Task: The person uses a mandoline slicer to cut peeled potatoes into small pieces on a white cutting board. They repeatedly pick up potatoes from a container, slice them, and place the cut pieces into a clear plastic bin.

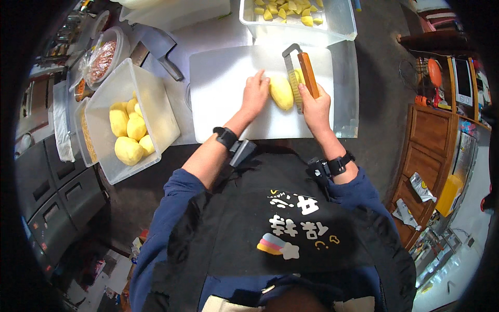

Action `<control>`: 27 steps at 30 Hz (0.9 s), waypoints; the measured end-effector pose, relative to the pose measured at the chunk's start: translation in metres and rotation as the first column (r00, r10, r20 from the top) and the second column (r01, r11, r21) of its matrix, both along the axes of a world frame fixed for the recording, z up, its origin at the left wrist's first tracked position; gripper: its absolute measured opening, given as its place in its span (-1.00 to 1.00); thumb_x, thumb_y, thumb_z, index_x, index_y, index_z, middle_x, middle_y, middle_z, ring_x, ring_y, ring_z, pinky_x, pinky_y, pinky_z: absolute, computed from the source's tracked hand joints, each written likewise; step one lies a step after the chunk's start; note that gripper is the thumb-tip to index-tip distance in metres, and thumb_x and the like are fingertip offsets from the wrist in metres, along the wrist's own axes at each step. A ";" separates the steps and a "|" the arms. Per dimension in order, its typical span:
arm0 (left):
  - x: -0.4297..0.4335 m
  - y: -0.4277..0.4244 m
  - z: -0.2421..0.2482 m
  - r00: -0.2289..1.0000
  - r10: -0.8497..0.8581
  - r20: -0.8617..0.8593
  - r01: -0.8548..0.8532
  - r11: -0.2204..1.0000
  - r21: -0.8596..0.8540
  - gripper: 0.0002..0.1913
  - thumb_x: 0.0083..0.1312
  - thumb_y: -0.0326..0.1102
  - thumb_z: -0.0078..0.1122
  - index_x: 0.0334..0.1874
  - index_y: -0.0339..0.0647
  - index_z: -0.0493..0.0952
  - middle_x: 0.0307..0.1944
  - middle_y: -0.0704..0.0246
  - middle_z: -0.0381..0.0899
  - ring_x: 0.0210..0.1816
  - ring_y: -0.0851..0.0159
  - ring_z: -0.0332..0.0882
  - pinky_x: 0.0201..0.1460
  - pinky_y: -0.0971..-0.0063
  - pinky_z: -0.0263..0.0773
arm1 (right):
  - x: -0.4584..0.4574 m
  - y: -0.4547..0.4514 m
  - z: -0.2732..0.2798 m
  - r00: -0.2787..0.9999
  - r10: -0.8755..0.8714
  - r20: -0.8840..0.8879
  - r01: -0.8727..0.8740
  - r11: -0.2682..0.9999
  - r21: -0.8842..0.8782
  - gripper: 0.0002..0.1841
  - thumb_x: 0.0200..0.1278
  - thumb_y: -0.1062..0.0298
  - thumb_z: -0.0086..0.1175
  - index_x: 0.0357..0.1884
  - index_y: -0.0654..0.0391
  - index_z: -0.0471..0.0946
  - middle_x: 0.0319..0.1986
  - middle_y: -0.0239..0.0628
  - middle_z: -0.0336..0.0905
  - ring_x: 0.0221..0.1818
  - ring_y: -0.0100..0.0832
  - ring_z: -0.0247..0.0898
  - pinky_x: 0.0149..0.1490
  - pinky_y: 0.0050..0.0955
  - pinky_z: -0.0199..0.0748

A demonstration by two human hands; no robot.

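A peeled potato lies on the white cutting board. My left hand is at the potato's left side, fingers near its upper end; whether it grips the potato I cannot tell. My right hand holds a crinkle cutter by its wooden handle, with the wavy metal blade just right of the potato. Another yellow potato piece shows partly behind the blade. At the left, a clear plastic bin holds several peeled potatoes.
Beyond the board stands a clear plastic tub with cut potato chunks. A cleaver lies at the upper left of the board. Farther left are a round container with bagged food and a white cloth.
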State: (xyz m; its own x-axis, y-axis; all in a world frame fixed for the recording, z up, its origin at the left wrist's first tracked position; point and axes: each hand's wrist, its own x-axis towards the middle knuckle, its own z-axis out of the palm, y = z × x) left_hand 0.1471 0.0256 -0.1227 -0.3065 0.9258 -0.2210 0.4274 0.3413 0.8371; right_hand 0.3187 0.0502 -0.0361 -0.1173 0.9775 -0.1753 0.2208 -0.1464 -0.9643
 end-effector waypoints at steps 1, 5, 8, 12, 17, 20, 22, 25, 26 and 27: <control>-0.005 -0.002 -0.002 0.985 0.045 0.164 -0.027 0.994 -0.110 -0.53 0.43 -0.16 0.04 0.30 -0.25 0.39 -0.15 0.18 0.52 -0.27 0.27 0.62 -0.35 0.42 0.57 | 0.001 -0.004 0.008 1.000 0.010 -0.002 -0.010 1.000 0.014 -0.79 0.39 0.29 0.14 -0.20 0.26 0.56 -0.63 -0.53 0.37 -0.65 -0.70 0.21 -0.56 -0.62 0.19; -0.002 -0.013 0.002 0.945 -0.025 0.325 0.057 0.994 -0.091 -0.46 0.34 -0.23 0.19 0.31 -0.32 0.36 -0.14 0.25 0.52 -0.28 0.36 0.59 -0.41 0.55 0.55 | -0.001 -0.019 0.028 0.999 0.043 -0.021 -0.044 0.996 -0.075 -0.79 0.36 0.34 0.15 -0.22 0.32 0.56 -0.46 -0.38 0.54 -0.39 -0.59 0.37 -0.26 -0.50 0.40; 0.008 -0.012 0.005 0.993 -0.079 0.083 0.081 0.997 -0.019 -0.44 0.23 -0.25 0.32 0.24 -0.36 0.42 -0.06 0.14 0.47 -0.18 0.24 0.57 -0.27 0.43 0.57 | -0.007 -0.023 0.027 0.997 0.082 -0.001 -0.081 0.995 -0.066 -0.79 0.35 0.32 0.16 -0.23 0.32 0.56 -0.51 -0.37 0.52 -0.43 -0.58 0.36 -0.31 -0.48 0.38; 0.013 -0.012 0.003 0.998 -0.066 -0.003 0.066 0.997 0.029 -0.44 0.19 -0.22 0.37 0.17 -0.40 0.45 -0.09 0.09 0.47 -0.15 0.16 0.55 -0.18 0.35 0.56 | -0.012 -0.021 0.018 0.977 0.121 0.176 -0.123 0.992 -0.001 -0.76 0.32 0.31 0.18 -0.22 0.34 0.56 -0.53 -0.27 0.54 -0.46 -0.53 0.38 -0.31 -0.45 0.40; 0.010 -0.009 -0.001 0.994 -0.075 0.084 0.074 0.997 0.017 -0.47 0.19 -0.25 0.39 0.12 -0.40 0.44 -0.11 0.16 0.40 -0.22 0.24 0.54 -0.31 0.45 0.59 | -0.010 0.000 0.028 0.985 0.147 0.085 -0.130 0.976 -0.176 -0.75 0.32 0.33 0.16 -0.21 0.38 0.56 -0.49 -0.29 0.57 -0.43 -0.54 0.42 -0.29 -0.45 0.43; 0.009 -0.006 0.000 0.984 -0.075 0.164 0.081 0.996 -0.029 -0.49 0.19 -0.28 0.39 0.11 -0.40 0.42 -0.10 0.20 0.35 -0.25 0.29 0.52 -0.39 0.52 0.59 | -0.010 0.012 0.037 0.983 0.160 0.084 -0.134 0.957 -0.259 -0.74 0.31 0.34 0.16 -0.20 0.40 0.56 -0.48 -0.31 0.58 -0.41 -0.55 0.44 -0.29 -0.46 0.44; 0.008 -0.004 0.000 0.980 -0.082 0.183 0.089 0.995 -0.033 -0.49 0.19 -0.30 0.40 0.10 -0.39 0.41 -0.09 0.21 0.33 -0.26 0.31 0.51 -0.41 0.53 0.59 | -0.011 0.012 0.039 0.974 0.181 0.136 -0.139 0.953 -0.271 -0.73 0.31 0.32 0.16 -0.19 0.39 0.56 -0.48 -0.28 0.58 -0.41 -0.54 0.45 -0.28 -0.46 0.44; 0.007 -0.004 -0.001 0.979 -0.082 0.187 0.089 0.996 -0.028 -0.49 0.19 -0.30 0.40 0.10 -0.39 0.40 -0.08 0.20 0.33 -0.27 0.32 0.50 -0.41 0.51 0.59 | -0.015 0.000 0.035 0.972 0.151 0.182 -0.124 0.981 -0.150 -0.74 0.32 0.31 0.16 -0.21 0.37 0.56 -0.49 -0.27 0.57 -0.42 -0.53 0.43 -0.29 -0.45 0.43; 0.007 -0.004 -0.001 0.980 -0.086 0.182 0.092 0.995 -0.026 -0.49 0.19 -0.30 0.40 0.10 -0.39 0.39 -0.08 0.20 0.32 -0.27 0.32 0.50 -0.41 0.51 0.59 | -0.015 -0.004 0.033 0.968 0.142 0.208 -0.105 0.978 -0.180 -0.74 0.32 0.30 0.16 -0.21 0.36 0.56 -0.50 -0.24 0.57 -0.42 -0.51 0.43 -0.28 -0.43 0.43; 0.006 -0.004 -0.002 0.980 -0.089 0.176 0.095 0.995 -0.024 -0.49 0.19 -0.31 0.40 0.10 -0.39 0.39 -0.08 0.19 0.32 -0.28 0.32 0.50 -0.41 0.51 0.58 | -0.015 -0.006 0.032 0.975 0.143 0.171 -0.116 0.980 -0.162 -0.74 0.32 0.30 0.16 -0.21 0.36 0.56 -0.50 -0.25 0.57 -0.42 -0.51 0.43 -0.28 -0.43 0.42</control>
